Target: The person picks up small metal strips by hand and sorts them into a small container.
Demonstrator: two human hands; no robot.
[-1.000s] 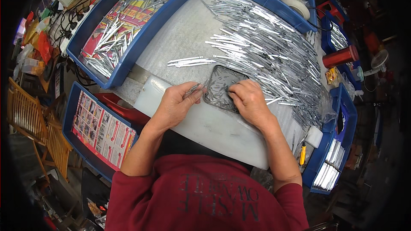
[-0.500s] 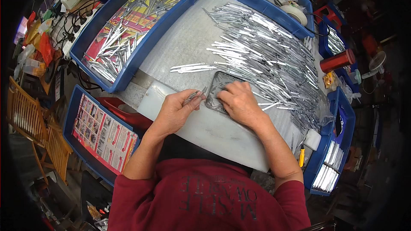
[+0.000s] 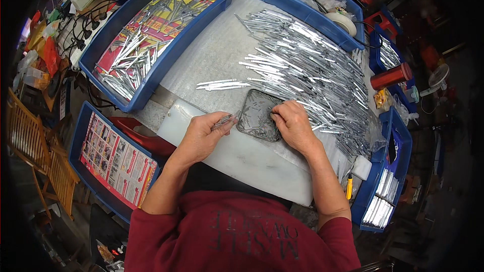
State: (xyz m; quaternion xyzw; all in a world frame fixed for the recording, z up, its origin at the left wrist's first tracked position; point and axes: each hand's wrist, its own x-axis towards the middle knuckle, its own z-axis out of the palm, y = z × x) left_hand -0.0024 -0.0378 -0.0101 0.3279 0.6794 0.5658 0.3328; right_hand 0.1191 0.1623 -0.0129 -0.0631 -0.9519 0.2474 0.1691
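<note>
My left hand is closed around a few slim metal pieces, which poke out between thumb and fingers, left of a small dark tray. Many tiny, thin metal parts lie scattered in that tray, most densely at its right and near sides. At the tray's right edge my right hand has thumb and fingertips pinched together; whatever they hold is too small to make out. A large heap of flat silvery metal strips spreads beyond and to the right, with a few strips lying apart to the left.
A blue bin with more strips stands at the far left, another blue bin at the back. A further blue bin holds stacked strips at the right, near a yellow-handled tool. A white board lies along the near edge.
My right hand has shifted from over the tray's middle to its right edge, uncovering the small parts inside. My left hand keeps its metal pieces. The whole view has shifted slightly.
</note>
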